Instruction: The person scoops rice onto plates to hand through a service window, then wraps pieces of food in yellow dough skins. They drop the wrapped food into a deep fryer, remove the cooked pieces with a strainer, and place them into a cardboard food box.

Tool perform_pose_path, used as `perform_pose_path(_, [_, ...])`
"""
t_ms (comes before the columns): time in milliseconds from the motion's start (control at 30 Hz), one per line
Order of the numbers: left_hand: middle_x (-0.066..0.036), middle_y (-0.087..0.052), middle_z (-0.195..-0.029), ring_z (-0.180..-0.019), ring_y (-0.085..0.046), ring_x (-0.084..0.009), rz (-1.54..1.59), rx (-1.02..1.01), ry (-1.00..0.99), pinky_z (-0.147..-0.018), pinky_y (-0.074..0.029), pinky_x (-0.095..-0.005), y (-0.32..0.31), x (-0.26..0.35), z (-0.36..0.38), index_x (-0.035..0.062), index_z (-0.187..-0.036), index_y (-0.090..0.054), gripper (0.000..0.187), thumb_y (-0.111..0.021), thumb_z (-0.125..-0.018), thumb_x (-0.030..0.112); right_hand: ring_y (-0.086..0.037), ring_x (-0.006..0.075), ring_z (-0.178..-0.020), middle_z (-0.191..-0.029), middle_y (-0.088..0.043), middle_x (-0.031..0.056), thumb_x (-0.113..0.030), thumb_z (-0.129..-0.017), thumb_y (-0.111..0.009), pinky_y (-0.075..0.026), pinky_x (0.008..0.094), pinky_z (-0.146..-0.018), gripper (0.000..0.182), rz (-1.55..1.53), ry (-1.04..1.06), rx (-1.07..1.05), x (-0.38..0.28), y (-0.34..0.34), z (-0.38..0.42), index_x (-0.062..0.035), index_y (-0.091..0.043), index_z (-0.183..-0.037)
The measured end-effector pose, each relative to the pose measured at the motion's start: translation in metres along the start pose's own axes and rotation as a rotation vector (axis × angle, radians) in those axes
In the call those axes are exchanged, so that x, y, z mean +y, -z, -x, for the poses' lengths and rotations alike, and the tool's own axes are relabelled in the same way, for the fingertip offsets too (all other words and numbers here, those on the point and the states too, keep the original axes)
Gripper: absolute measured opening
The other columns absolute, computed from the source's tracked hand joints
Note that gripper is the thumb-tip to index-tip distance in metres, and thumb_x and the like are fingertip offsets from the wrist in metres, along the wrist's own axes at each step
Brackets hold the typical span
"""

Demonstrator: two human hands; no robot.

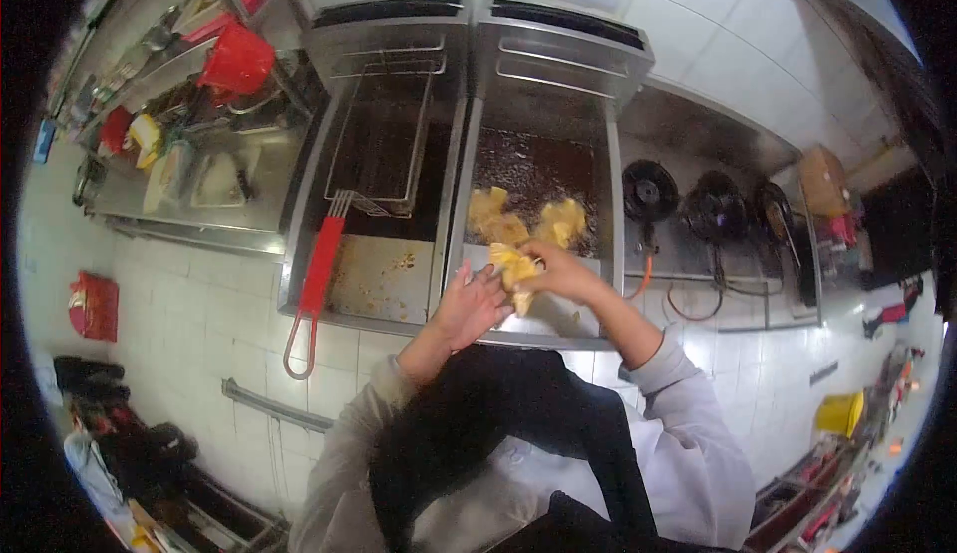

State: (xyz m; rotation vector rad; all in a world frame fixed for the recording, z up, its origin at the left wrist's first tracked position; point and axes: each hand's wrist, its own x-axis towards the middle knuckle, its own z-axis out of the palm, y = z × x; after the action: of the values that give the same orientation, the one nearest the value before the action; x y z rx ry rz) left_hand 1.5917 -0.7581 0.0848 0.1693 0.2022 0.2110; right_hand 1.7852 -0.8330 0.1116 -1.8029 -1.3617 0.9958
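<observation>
Your right hand (563, 272) pinches a battered piece (513, 266) over the fryer's (613, 254) front ledge; your left hand (471, 306) steadies it, fingers loose. It looks soft, slippery; hold its edges lightly.

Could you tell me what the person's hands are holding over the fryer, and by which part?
The right hand grips a yellow battered piece at its right end; the left hand touches its left side.

Bright, even overhead light; mild glare on the far steel. Strong fisheye bending, black corners, soft blur at left and right edges.
</observation>
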Motion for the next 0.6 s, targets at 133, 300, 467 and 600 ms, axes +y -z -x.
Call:
perform_pose_path(133, [-0.018,-0.023,-0.142,-0.129,-0.028,-0.0303,-0.198,0.246,-0.146,-0.105,-0.026,-0.0476,-0.004,-0.008,-0.014,0.0022,-0.138,-0.013,0.067,-0.033,-0.093,0.048,-0.054,0.0265,-0.093,-0.100,-0.055,0.0171,-0.023,-0.064,-0.076,-0.043,0.0321,-0.080,0.051,-0.086,-0.131,-0.096,0.048,0.051,-0.075,0.0003,-0.054,-0.103])
perform_pose_path(300, [-0.020,-0.030,-0.139,-0.125,-0.035,-0.0323,-0.266,0.361,-0.253,-0.102,-0.032,-0.0453,0.009,-0.033,0.009,-0.0002,-0.137,-0.020,0.061,-0.031,-0.095,0.042,-0.052,0.0364,-0.100,-0.105,-0.054,0.0230,-0.018,-0.071,-0.067,-0.043,0.0415,-0.083,0.040,0.666,-0.013,0.196,0.125,0.068,-0.157,0.0006,-0.053,-0.103])
perform_pose_path(467, [-0.018,-0.042,-0.131,-0.120,-0.042,-0.0295,-0.239,0.517,-0.538,-0.099,-0.036,-0.0432,0.054,-0.060,0.088,0.0006,-0.132,-0.031,0.055,-0.034,-0.095,0.041,-0.049,0.0401,-0.104,-0.111,-0.051,0.0244,-0.019,-0.076,-0.061,-0.041,0.0433,-0.090,0.037,0.869,0.063,0.192,0.180,0.068,-0.207,0.0028,-0.053,-0.105])
perform_pose_path(600, [-0.017,-0.041,-0.132,-0.120,-0.042,-0.0290,-0.069,0.694,-0.607,-0.098,-0.036,-0.0424,0.067,-0.075,0.158,0.0019,-0.131,-0.032,0.053,-0.035,-0.094,0.039,-0.047,0.0397,-0.109,-0.117,-0.048,0.0251,-0.018,-0.077,-0.061,-0.043,0.0445,-0.089,0.038,1.010,-0.111,0.056,0.119,0.074,-0.189,0.0010,-0.053,-0.110])
